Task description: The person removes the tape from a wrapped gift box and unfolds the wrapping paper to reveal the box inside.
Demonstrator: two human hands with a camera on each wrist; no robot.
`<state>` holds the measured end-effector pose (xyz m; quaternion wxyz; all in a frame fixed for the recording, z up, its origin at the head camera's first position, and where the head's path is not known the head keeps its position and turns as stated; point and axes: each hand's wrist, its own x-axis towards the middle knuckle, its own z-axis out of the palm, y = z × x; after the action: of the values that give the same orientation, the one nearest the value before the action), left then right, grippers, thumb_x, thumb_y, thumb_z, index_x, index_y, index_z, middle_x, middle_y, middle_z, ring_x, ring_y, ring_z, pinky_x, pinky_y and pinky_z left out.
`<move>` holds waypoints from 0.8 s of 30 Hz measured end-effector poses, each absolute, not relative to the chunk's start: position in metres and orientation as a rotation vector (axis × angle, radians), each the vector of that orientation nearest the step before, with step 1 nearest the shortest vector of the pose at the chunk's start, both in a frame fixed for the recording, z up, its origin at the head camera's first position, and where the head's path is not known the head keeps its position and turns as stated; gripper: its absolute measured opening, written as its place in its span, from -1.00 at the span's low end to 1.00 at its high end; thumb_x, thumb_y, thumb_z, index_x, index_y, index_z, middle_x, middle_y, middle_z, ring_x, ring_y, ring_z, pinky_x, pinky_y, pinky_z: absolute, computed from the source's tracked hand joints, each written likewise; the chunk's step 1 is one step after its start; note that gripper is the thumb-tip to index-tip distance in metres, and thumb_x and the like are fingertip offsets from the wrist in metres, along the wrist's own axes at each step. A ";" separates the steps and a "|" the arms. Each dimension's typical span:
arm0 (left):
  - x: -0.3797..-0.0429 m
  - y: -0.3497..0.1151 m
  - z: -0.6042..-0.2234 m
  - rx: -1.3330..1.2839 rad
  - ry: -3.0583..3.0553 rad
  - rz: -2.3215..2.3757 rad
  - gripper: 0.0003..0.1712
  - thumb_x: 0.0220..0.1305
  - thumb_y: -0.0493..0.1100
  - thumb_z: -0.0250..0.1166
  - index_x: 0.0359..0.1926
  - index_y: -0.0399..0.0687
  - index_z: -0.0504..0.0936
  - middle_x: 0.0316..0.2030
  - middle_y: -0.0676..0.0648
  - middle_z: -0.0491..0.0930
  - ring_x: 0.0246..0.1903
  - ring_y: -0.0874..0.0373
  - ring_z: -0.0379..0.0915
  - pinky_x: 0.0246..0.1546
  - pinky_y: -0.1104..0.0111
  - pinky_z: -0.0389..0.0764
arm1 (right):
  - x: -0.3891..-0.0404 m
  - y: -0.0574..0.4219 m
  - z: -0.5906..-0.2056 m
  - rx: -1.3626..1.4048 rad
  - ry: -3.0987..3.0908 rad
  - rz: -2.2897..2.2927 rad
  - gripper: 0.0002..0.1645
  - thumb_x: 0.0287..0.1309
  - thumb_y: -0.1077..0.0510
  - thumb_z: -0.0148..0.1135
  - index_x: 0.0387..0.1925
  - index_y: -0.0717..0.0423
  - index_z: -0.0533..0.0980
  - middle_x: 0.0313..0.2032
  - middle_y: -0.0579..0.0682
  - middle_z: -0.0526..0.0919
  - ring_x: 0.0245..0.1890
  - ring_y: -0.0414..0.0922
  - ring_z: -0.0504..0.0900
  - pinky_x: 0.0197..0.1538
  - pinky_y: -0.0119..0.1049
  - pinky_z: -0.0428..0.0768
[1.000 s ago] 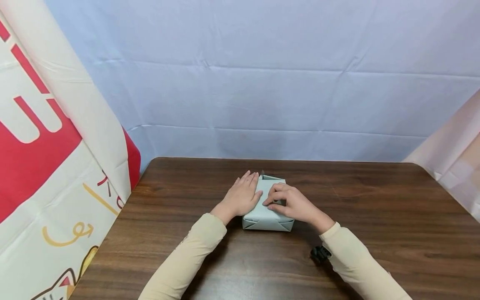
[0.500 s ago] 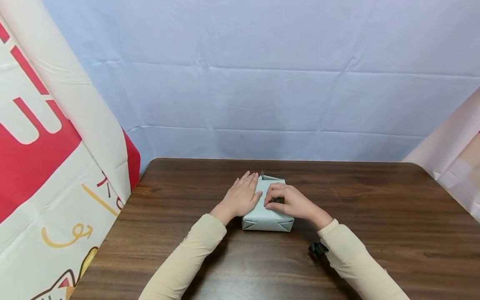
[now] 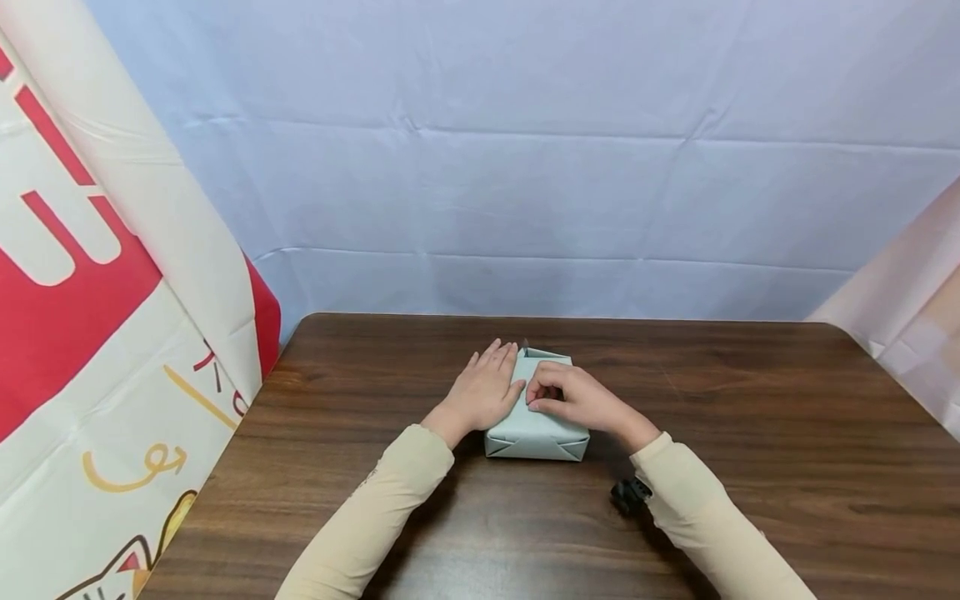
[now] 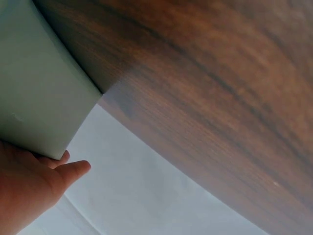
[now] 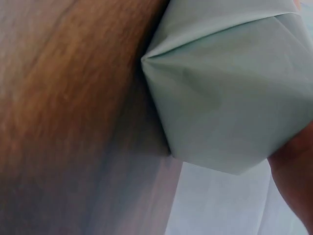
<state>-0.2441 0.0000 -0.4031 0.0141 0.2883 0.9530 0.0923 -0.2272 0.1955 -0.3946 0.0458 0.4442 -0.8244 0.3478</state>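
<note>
A box wrapped in pale green paper (image 3: 528, 425) lies on the brown wooden table, with folded flaps on its near end. Spread along its left top edge, my left hand (image 3: 483, 393) rests with straight fingers. My right hand (image 3: 573, 396) is over the right part of the top, fingers curled, thumb and fingertips brought together at the paper; I cannot tell whether they pinch anything. The left wrist view catches part of the left hand (image 4: 34, 191) beside a box corner (image 4: 44, 93). In the right wrist view, the folded paper end (image 5: 220, 93) fills much of the picture, the right hand (image 5: 296, 169) at its edge.
The wooden table (image 3: 750, 400) spreads around the box. A black wrist device (image 3: 630, 497) sits under the right sleeve. Pale blue cloth (image 3: 525, 167) hangs behind the table, and a printed red and white cloth (image 3: 90, 333) hangs at the left.
My right thumb and fingertips have drawn closer together and shifted slightly away from me on the box top. The right forearm has moved a little left. Left hand and box stay put.
</note>
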 end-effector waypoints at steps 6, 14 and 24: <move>-0.244 0.000 -0.402 0.881 2.970 0.271 -0.30 0.50 0.11 -0.25 0.48 -0.18 -0.09 0.44 -0.13 -0.02 0.44 0.05 -0.30 0.36 0.08 -0.03 | -0.224 0.190 -0.389 1.378 -2.529 0.652 -0.84 0.19 0.23 0.23 -0.46 -0.02 0.45 -0.45 -0.20 0.37 -0.45 -0.26 0.32 -0.32 -0.33 0.35; -0.242 0.003 -0.405 0.919 2.962 0.301 -0.30 0.50 0.11 -0.26 0.47 -0.21 -0.06 0.43 -0.15 0.01 0.44 0.03 -0.27 0.35 0.06 -0.01 | -0.216 0.192 -0.387 1.343 -2.610 0.535 -0.84 0.23 0.18 0.17 -0.44 -0.02 0.38 -0.46 -0.20 0.31 -0.46 -0.25 0.27 -0.30 -0.31 0.31; -0.243 0.000 -0.404 0.908 2.977 0.277 -0.29 0.50 0.12 -0.28 0.47 -0.20 -0.08 0.44 -0.14 0.00 0.44 0.03 -0.26 0.35 0.07 -0.01 | -0.213 0.198 -0.384 1.366 -2.571 0.801 -0.90 0.22 0.23 0.20 -0.36 0.00 0.45 -0.40 -0.22 0.38 -0.42 -0.30 0.31 -0.32 -0.36 0.37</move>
<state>-0.2434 0.0004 -0.4040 0.0085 0.2904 0.9527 0.0886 -0.2128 0.1982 -0.3836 0.0611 0.4516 -0.8498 0.2648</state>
